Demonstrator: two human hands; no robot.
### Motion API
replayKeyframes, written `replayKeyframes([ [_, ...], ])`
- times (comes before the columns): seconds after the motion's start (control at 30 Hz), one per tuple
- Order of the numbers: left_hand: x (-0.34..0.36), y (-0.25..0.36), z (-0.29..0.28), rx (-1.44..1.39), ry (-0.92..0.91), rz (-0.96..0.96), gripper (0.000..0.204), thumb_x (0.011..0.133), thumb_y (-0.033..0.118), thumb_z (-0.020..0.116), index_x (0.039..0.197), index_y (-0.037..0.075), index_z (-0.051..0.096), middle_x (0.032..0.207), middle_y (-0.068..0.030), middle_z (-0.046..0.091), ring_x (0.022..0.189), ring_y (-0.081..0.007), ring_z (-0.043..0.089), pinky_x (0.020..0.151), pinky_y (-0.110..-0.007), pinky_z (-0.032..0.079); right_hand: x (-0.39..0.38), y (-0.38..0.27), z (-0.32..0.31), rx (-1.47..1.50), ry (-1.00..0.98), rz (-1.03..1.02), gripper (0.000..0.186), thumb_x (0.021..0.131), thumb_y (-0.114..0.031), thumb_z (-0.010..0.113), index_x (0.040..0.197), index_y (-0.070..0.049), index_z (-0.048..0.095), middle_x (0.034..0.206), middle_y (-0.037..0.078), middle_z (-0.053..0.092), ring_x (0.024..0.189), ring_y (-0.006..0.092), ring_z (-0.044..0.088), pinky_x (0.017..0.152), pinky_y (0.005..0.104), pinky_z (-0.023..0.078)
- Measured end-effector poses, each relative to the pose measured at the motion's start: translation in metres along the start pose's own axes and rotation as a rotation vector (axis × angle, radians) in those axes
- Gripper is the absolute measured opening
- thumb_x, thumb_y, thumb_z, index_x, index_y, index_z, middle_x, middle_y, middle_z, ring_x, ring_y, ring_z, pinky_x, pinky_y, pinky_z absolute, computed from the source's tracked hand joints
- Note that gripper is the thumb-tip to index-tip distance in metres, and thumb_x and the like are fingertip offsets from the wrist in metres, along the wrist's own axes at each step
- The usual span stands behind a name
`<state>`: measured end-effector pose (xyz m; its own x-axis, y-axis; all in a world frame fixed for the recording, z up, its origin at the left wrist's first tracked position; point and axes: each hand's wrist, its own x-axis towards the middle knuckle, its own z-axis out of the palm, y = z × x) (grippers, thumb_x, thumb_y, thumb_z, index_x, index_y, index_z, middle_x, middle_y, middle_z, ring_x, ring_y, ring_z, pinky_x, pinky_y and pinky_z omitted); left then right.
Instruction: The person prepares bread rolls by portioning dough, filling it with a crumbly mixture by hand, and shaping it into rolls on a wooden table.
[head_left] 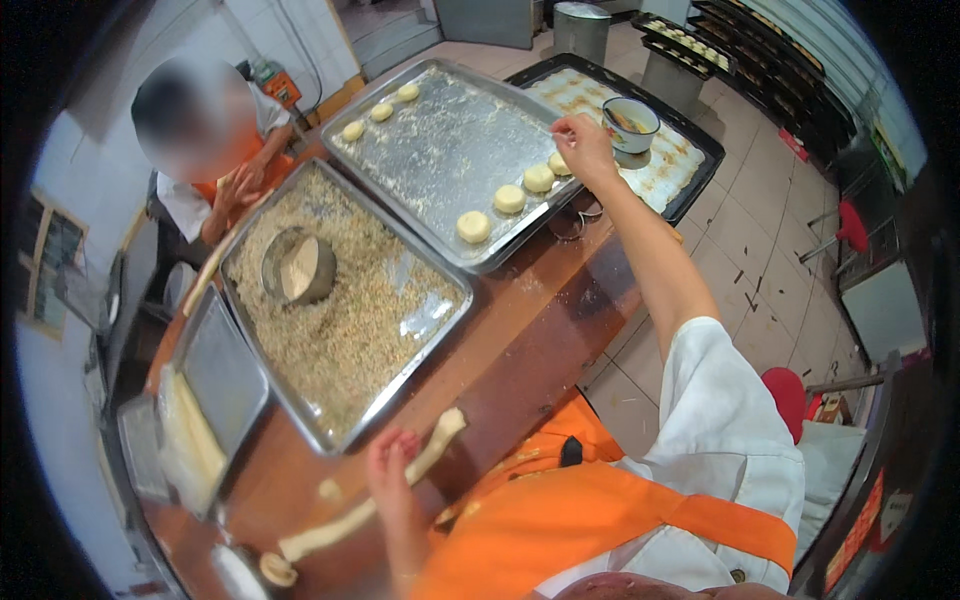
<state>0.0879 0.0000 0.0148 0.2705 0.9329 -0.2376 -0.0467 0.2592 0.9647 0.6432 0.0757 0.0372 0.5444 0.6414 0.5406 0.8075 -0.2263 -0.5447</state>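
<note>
My right hand [588,152] is over the right edge of a floured metal tray [420,160], its fingers curled together; what they hold, if anything, is hidden. Just below it sits a round dough piece [560,164], with more pale rounds [509,199] along the tray's near edge. Smeared by motion, my left hand [392,470] is beside a long dough rope [345,522] on the brown table [520,375]. A small dough lump [330,489] lies left of that hand.
A tray of crumbly filling [350,300] holds a round metal ring [300,268]. An enamel bowl [631,125] stands on a dark baking tray [690,160]. At left are plastic-wrapped dough [190,430] and an empty metal tray [225,375]. A co-worker [215,150] is across the table.
</note>
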Motion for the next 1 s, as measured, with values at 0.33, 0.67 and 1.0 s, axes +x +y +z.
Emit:
replayKeyframes([
  [0.33,-0.017,-0.013,-0.026,0.128,-0.026,0.026,0.024,0.101,0.011,0.054,0.120,-0.003,0.058,0.108,-0.0106,0.067,0.103,-0.0185,0.063,0.096,-0.033,0.048,0.008,0.018,0.011,-0.402,-0.320,0.102,0.042,0.076,-0.015,0.074,0.117,-0.019,0.070,0.124,0.015,0.063,0.114,0.0351,0.061,0.096,0.0427,0.050],
  [0.67,-0.016,-0.027,-0.036,0.104,0.021,0.039,0.027,0.102,0.013,0.055,0.121,-0.005,0.056,0.110,-0.0126,0.066,0.104,-0.0188,0.064,0.098,-0.032,0.049,0.009,0.061,0.044,-0.456,-0.208,-0.014,0.053,0.083,-0.002,0.062,0.130,-0.025,0.063,0.138,0.017,0.053,0.126,0.0352,0.053,0.107,0.0438,0.044],
  [1.0,-0.019,-0.015,-0.028,1.154,-0.010,0.482,0.045,0.078,0.014,0.079,0.118,0.000,0.063,0.113,-0.0159,0.058,0.105,-0.0351,0.053,0.089,-0.044,0.042,-0.169,-0.180,0.000,0.447,-0.411,-0.312,0.010,0.087,-0.008,0.071,0.097,-0.005,0.070,0.088,0.008,0.069,0.077,0.0167,0.066,0.069,0.0291,0.053],
])
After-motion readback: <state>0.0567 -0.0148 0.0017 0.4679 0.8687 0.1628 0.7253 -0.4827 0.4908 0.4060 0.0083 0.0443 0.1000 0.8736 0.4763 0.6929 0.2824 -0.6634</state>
